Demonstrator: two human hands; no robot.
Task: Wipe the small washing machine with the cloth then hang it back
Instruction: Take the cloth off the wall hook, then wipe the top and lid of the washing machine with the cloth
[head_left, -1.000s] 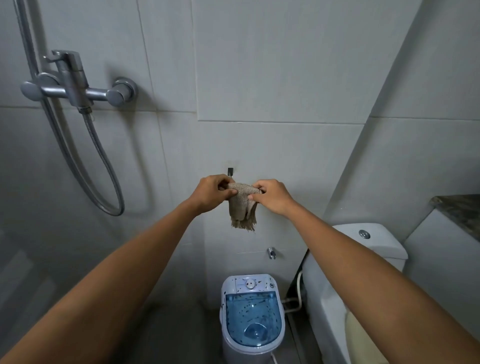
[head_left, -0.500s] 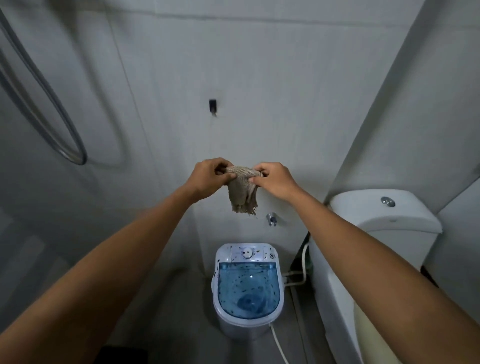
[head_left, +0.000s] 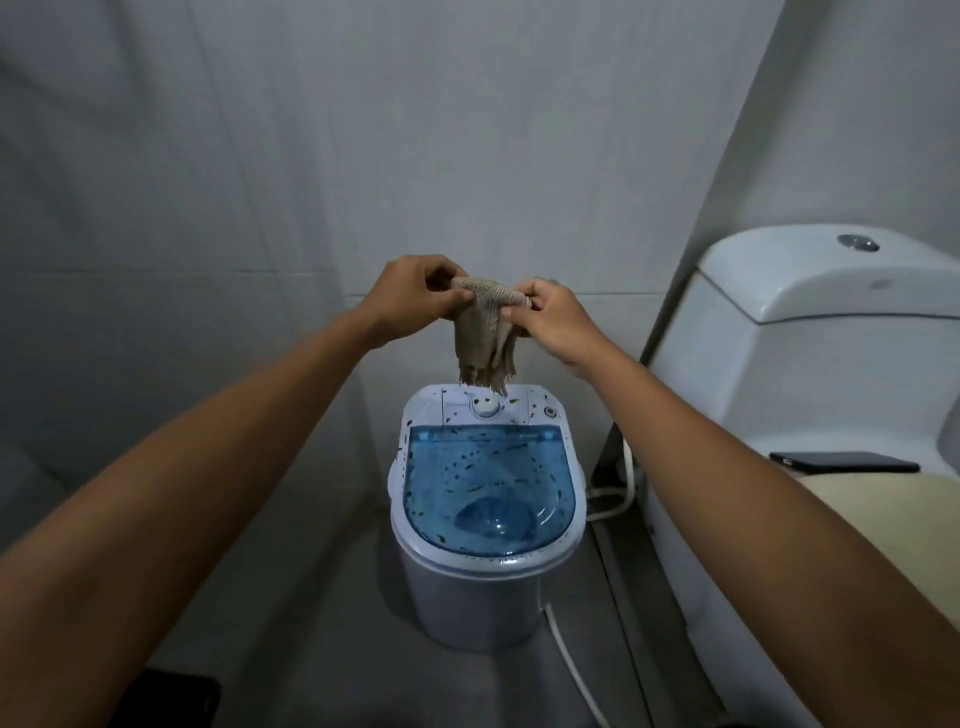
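Observation:
A small beige knitted cloth (head_left: 484, 343) hangs in the air between my two hands. My left hand (head_left: 415, 296) pinches its top left edge and my right hand (head_left: 553, 319) pinches its top right edge. The cloth's fringed lower end dangles just above the control panel of the small washing machine (head_left: 488, 499), a white tub with a translucent blue lid speckled with dark specks. The machine stands on the floor against the back wall. The wall hook is out of view.
A white toilet (head_left: 810, 332) stands to the right, with a dark phone (head_left: 844, 461) lying on its lid. A white hose (head_left: 621, 491) and a cable run from the machine along the floor. Grey tiled walls close in behind and on the left.
Both hands have come down from the wall hook with the cloth, now over the washing machine. My view has tilted down, so the hook and shower hose have left the frame.

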